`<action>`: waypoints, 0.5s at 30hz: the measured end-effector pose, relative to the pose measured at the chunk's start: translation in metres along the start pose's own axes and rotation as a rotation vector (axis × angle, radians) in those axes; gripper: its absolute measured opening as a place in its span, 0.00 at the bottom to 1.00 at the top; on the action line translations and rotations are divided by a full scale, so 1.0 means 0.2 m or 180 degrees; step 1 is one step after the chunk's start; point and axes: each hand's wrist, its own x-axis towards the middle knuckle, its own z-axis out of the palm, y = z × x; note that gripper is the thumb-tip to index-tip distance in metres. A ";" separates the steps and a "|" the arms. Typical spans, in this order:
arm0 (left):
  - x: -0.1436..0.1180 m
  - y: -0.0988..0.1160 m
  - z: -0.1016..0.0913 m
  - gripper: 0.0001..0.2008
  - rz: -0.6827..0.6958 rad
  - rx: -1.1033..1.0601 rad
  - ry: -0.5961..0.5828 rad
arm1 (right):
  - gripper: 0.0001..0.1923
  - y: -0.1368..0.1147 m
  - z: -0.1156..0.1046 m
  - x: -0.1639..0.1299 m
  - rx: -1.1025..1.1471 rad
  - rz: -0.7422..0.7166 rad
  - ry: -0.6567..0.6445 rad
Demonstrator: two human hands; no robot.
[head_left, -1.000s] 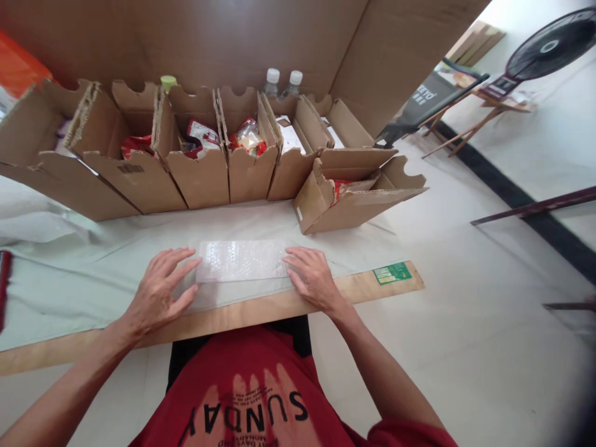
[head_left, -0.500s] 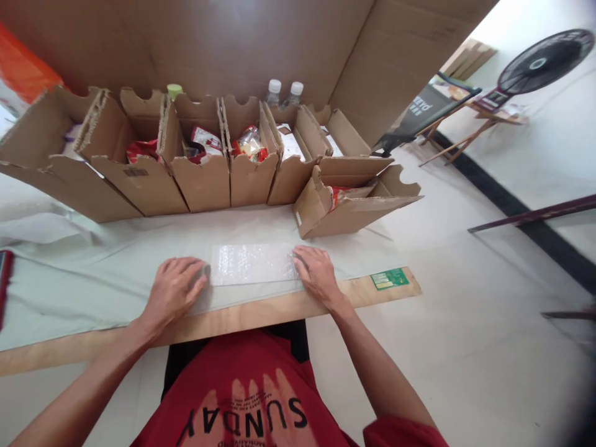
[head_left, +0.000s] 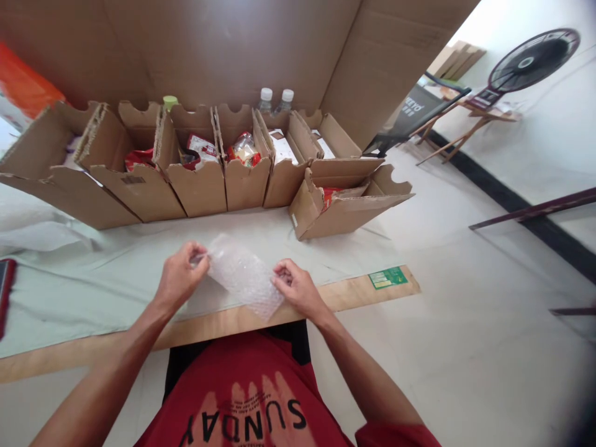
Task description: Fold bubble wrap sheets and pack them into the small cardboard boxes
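A clear piece of bubble wrap (head_left: 244,273) is held at a slant over the front of the table, its lower corner above the wooden edge. My left hand (head_left: 181,273) pinches it near the upper left corner, fingers closed. At its right side my right hand (head_left: 295,285) grips the edge between thumb and curled fingers. Whether the wrap is a flat sheet or a bag I cannot tell. Beneath it lies the pale green cloth (head_left: 139,267) covering the table.
Several cardboard bins (head_left: 200,192) with packets in them line the table's back. Another cardboard bin (head_left: 349,211) stands turned at the right. Two bottles (head_left: 266,99) rise behind the row. A phone-like red-edged object (head_left: 6,288) lies far left; a fan (head_left: 526,62) stands far right.
The bubble wrap lay flat between my spread hands; now it is lifted and turned diagonally. Both hands have closed on it, and the right hand has shifted left and nearer to me.
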 end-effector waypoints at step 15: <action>-0.50 -0.11 0.03 0.34 0.2028 0.0097 -0.0453 | 0.13 -0.14 0.21 -0.08 0.1166 0.0487 -0.0566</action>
